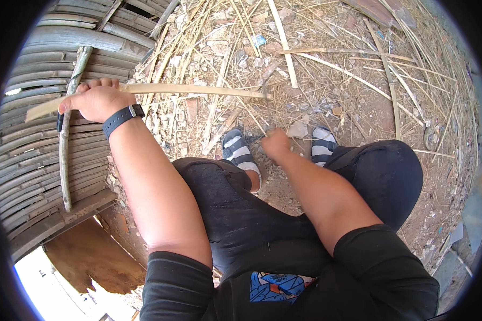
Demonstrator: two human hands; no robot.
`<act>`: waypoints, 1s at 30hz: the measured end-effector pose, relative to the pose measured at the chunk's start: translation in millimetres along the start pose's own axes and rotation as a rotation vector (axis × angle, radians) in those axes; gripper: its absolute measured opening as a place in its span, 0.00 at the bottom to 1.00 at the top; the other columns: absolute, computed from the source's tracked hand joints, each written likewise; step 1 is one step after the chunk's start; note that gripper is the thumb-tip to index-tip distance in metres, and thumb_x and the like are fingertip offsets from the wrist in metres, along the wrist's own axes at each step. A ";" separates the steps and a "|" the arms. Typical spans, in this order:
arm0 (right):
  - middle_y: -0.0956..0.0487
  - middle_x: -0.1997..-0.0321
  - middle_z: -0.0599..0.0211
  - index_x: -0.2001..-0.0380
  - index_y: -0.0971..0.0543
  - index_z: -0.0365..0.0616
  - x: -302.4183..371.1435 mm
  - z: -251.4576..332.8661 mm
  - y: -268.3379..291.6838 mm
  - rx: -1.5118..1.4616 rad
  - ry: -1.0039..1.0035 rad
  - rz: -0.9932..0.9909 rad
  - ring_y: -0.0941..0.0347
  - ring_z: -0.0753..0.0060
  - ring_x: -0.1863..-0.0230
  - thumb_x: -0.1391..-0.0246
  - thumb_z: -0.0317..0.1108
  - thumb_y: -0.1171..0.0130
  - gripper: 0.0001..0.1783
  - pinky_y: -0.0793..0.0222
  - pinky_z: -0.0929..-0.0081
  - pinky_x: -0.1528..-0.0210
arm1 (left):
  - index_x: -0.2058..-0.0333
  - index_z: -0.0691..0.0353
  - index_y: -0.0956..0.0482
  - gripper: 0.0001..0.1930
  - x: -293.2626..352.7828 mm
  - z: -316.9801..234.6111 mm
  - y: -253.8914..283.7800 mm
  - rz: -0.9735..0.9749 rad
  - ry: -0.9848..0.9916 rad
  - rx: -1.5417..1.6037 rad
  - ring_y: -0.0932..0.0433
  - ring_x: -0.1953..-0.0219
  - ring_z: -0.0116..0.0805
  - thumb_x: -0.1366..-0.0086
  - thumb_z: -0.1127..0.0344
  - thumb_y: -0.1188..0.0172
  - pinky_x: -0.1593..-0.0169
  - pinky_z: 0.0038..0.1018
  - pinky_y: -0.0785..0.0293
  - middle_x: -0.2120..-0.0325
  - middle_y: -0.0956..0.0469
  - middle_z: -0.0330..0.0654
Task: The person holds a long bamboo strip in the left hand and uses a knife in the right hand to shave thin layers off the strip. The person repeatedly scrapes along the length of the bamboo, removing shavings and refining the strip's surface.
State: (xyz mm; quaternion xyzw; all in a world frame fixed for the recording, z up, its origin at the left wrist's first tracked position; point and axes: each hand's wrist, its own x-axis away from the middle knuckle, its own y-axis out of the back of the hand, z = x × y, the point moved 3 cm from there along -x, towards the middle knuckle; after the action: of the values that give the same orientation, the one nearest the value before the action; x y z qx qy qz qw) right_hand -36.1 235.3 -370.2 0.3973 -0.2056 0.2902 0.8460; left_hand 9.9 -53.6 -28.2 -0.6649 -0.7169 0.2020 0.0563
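A long, flat, pale bamboo strip (193,89) runs from the slatted wall on the left toward the middle. My left hand (99,100), with a dark watch strap at the wrist, is closed around this strip near its left end. My right hand (276,144) is a closed fist in front of my feet. From it a thin, dark, knife-like blade (265,96) rises to the strip's right end and appears to touch it; its handle is hidden in the fist.
A slatted bamboo wall (43,139) with an upright pole (69,144) stands close on the left. Loose bamboo strips (284,43), straw and stones litter the ground ahead. My sandalled feet (240,150) are just below the work, between my bent knees.
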 end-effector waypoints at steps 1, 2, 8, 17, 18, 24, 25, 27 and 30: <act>0.20 0.58 0.40 0.52 0.29 0.34 8.3 15.2 -4.5 -0.040 0.080 -0.011 0.22 0.42 0.55 0.49 0.33 0.42 0.22 0.26 0.57 0.53 | 0.74 0.54 0.42 0.35 1.9 -2.7 -3.1 -0.002 -0.007 -0.012 0.54 0.84 0.27 0.34 0.26 0.78 0.76 0.26 0.49 0.87 0.49 0.29; 0.20 0.59 0.40 0.52 0.29 0.34 23.0 37.7 -5.5 -0.082 0.156 -0.019 0.22 0.42 0.56 0.49 0.34 0.42 0.22 0.26 0.56 0.54 | 0.75 0.54 0.42 0.35 3.8 -4.7 -5.7 -0.001 -0.013 -0.028 0.54 0.84 0.27 0.34 0.25 0.79 0.76 0.26 0.49 0.87 0.49 0.30; 0.19 0.65 0.44 0.56 0.29 0.40 61.9 119.7 10.6 -0.199 0.509 0.186 0.21 0.40 0.62 0.49 0.32 0.41 0.17 0.26 0.50 0.59 | 0.76 0.53 0.43 0.36 4.4 -2.7 4.1 0.017 0.020 -0.026 0.54 0.84 0.28 0.35 0.24 0.80 0.76 0.25 0.50 0.87 0.49 0.30; 0.20 0.56 0.40 0.52 0.26 0.34 -3.5 2.6 8.4 0.039 -0.091 0.044 0.22 0.44 0.53 0.53 0.34 0.40 0.24 0.27 0.60 0.48 | 0.76 0.52 0.44 0.35 4.0 -3.6 -2.1 0.073 0.007 0.043 0.56 0.84 0.27 0.35 0.24 0.78 0.77 0.25 0.56 0.87 0.50 0.30; 0.20 0.57 0.40 0.53 0.27 0.34 1.0 12.4 8.0 -0.020 -0.020 -0.001 0.22 0.44 0.53 0.53 0.34 0.40 0.24 0.27 0.59 0.49 | 0.76 0.52 0.44 0.35 5.8 -3.8 -6.3 0.089 0.010 0.041 0.56 0.84 0.27 0.36 0.23 0.78 0.77 0.25 0.56 0.87 0.50 0.30; 0.19 0.61 0.44 0.53 0.26 0.40 43.2 132.0 29.8 -0.330 0.510 0.115 0.20 0.47 0.62 0.53 0.34 0.41 0.21 0.26 0.58 0.57 | 0.76 0.51 0.43 0.38 7.0 -7.9 -9.8 0.339 0.074 0.136 0.56 0.84 0.28 0.41 0.18 0.77 0.78 0.25 0.54 0.87 0.50 0.31; 0.19 0.62 0.46 0.54 0.26 0.38 35.5 141.5 39.0 -0.299 0.507 0.212 0.21 0.48 0.61 0.53 0.34 0.40 0.22 0.26 0.58 0.56 | 0.76 0.51 0.43 0.39 4.0 -7.0 -9.4 0.402 0.084 0.165 0.56 0.84 0.27 0.42 0.17 0.77 0.78 0.25 0.54 0.87 0.50 0.31; 0.19 0.63 0.49 0.55 0.26 0.35 23.4 150.4 62.4 -0.235 0.496 0.407 0.21 0.51 0.60 0.53 0.36 0.39 0.22 0.27 0.59 0.56 | 0.76 0.51 0.42 0.40 3.3 -6.5 -9.0 0.525 0.109 0.224 0.56 0.84 0.27 0.44 0.16 0.77 0.78 0.24 0.54 0.87 0.49 0.31; 0.20 0.60 0.43 0.52 0.25 0.38 -8.4 97.3 58.8 -0.146 0.224 0.359 0.21 0.46 0.59 0.52 0.34 0.42 0.22 0.26 0.58 0.55 | 0.76 0.51 0.42 0.40 4.4 -4.2 -11.0 0.492 0.098 0.213 0.56 0.84 0.27 0.45 0.15 0.75 0.77 0.24 0.55 0.87 0.49 0.31</act>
State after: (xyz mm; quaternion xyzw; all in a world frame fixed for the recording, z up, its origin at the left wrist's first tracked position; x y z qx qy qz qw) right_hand -92.2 185.9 -284.2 0.2575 -0.1983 0.4626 0.8248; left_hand 0.6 -48.8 -21.1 -0.8183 -0.5051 0.2513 0.1099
